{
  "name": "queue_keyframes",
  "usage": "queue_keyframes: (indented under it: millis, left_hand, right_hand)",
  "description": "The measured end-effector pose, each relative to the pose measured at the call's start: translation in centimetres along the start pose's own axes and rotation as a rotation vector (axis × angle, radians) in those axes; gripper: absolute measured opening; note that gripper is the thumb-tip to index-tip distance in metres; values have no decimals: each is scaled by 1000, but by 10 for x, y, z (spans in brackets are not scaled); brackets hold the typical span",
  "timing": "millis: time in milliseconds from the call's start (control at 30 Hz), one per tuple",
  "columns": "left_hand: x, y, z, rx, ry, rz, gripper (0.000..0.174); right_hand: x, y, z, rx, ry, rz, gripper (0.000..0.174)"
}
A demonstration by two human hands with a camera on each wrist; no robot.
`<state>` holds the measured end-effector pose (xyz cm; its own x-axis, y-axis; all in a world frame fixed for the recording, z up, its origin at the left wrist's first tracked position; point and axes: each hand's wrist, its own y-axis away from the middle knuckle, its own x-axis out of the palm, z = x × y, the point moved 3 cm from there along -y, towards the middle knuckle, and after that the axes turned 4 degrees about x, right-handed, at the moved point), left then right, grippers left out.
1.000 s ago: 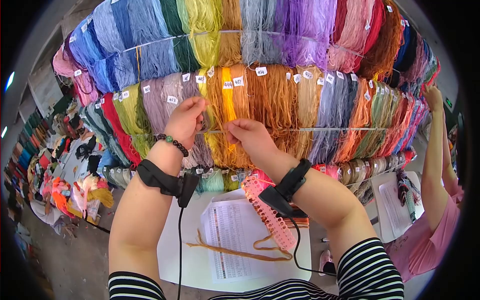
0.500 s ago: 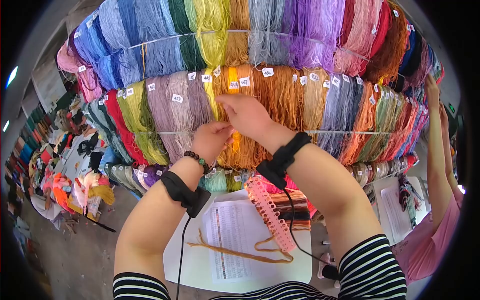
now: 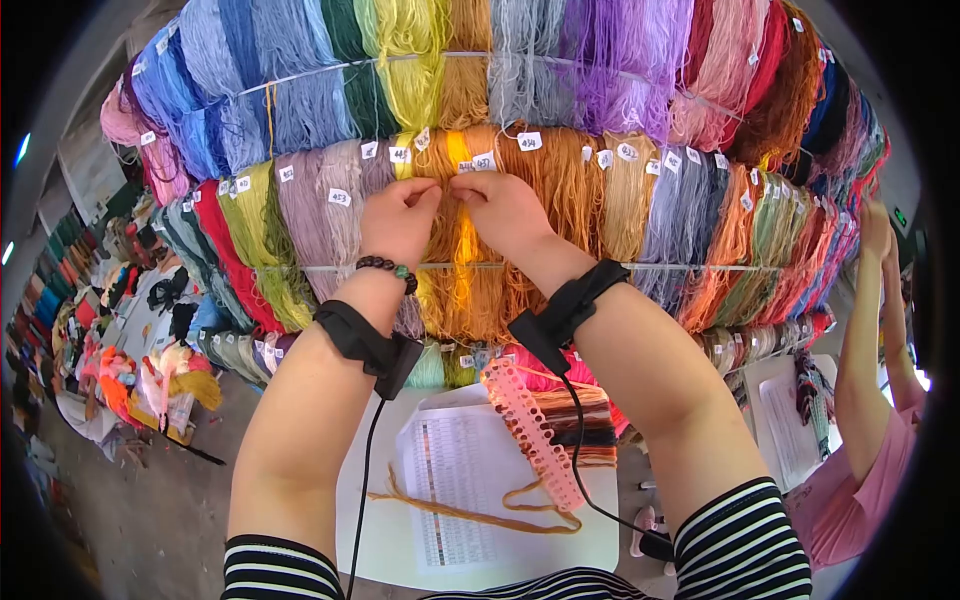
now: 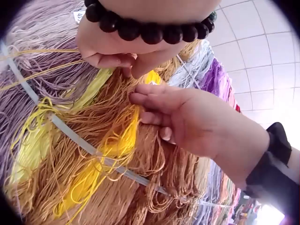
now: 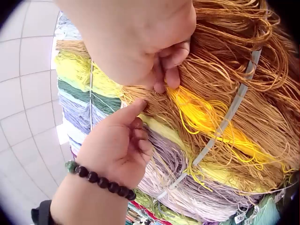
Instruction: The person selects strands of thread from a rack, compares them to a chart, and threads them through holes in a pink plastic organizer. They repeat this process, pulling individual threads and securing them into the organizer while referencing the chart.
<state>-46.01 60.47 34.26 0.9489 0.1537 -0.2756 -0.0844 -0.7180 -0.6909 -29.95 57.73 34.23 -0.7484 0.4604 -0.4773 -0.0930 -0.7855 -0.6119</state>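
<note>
Hanks of coloured thread hang in rows in front of me. Both hands are raised at the middle row, close together near the top of a golden-brown hank (image 4: pixel 119 98). My left hand (image 3: pixel 398 220), with a dark bead bracelet, pinches thin golden-brown thread (image 4: pixel 42 51), whose strands trail sideways in the left wrist view. Beside it my right hand (image 3: pixel 507 208) has its fingers curled and pinched at the golden-brown strands (image 5: pixel 159 105), next to a bright yellow hank (image 5: pixel 197 112). Its fingertips partly hide what they pinch.
Below the hanks is a white table (image 3: pixel 590 550) with a printed chart (image 3: pixel 470 470), a pink holed strip (image 3: pixel 530 435) bearing threads, and a loose brown thread bundle (image 3: pixel 450 508). A tie strip (image 3: pixel 640 264) crosses the hanks. Another person's raised arm (image 3: pixel 865 310) is at the right.
My left hand dropped below the right half a second ago and has risen again. Both hands now sit level, side by side, near the labels; the right hand has moved slightly up since one second ago.
</note>
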Motion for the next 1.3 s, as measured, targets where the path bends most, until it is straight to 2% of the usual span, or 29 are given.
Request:
queue_keyframes:
  millis: [67,200,300,400,433,567,767,867,967,1067,1100,1200,1300]
  left_hand:
    - [5,-6,1,19,-219,-17,25]
    - [12,-10,4,-81,-175,-18,25]
    - [10,-8,0,-62,-112,-26,26]
    - [1,-2,2,-76,-26,-61,26]
    - [-1,-2,4,-75,71,-51,21]
    - [-9,9,6,-325,433,29,18]
    - [-14,8,9,-367,505,89,18]
    - [-14,8,10,-361,505,103,16]
    - [-20,3,-1,-143,330,50,14]
    - [-33,2,-19,-46,349,46,12]
    - [-36,6,-25,-120,398,77,10]
    - [-36,10,3,-327,460,132,9]
    - [-36,16,11,-384,561,185,8]
  right_hand:
    - [1,0,-2,-2,-8,9,24]
    - [1,-1,-5,6,-37,22,24]
    - [-3,3,3,20,-35,41,23]
    - [-3,5,3,30,-32,39,23]
    - [-3,5,4,31,-30,35,23]
    - [-4,7,7,59,-22,39,23]
    - [-2,6,5,70,-39,47,23]
    - [-3,7,5,62,-30,52,23]
    - [-5,7,7,50,-2,58,23]
    - [-6,7,7,45,24,64,23]
    - [-6,7,6,44,20,66,23]
    - [-4,7,7,61,8,64,23]
    - [-5,7,6,72,-7,67,23]
